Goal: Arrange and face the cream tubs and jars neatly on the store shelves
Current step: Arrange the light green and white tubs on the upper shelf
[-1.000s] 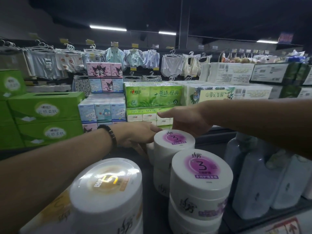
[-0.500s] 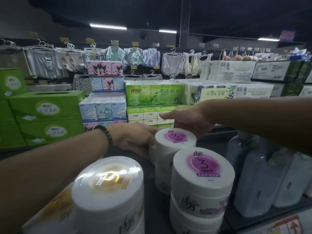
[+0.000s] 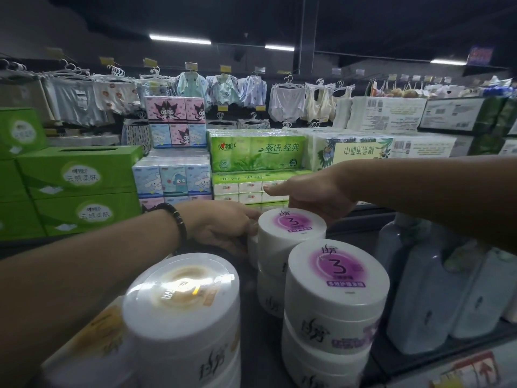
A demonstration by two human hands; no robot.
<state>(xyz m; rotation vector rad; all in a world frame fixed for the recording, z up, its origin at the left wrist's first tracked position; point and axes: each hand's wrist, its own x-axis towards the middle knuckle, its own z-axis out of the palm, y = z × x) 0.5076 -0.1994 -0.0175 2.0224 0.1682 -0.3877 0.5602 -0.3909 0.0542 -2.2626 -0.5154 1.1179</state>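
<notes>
A white cream tub with a purple "3" lid (image 3: 291,233) tops a stack at the back of the dark shelf (image 3: 251,317). My left hand (image 3: 221,228) grips its left side, thumb at the rim. My right hand (image 3: 313,194) curls round its far right side, fingertips hidden behind it. Closer to me, another purple-lid tub (image 3: 335,287) sits on a second stack. At the lower left stands a tub with a yellow lid (image 3: 181,298) under glare.
Pale blue bottles (image 3: 436,289) line the shelf to the right of the tubs. Beyond the shelf are green tissue boxes (image 3: 78,175), cartoon tissue packs (image 3: 173,177), green paper packs (image 3: 257,149) and hanging garments (image 3: 288,99).
My left hand has closed in a little on the rear tub's left side. My right hand stays behind it. The tubs have barely shifted.
</notes>
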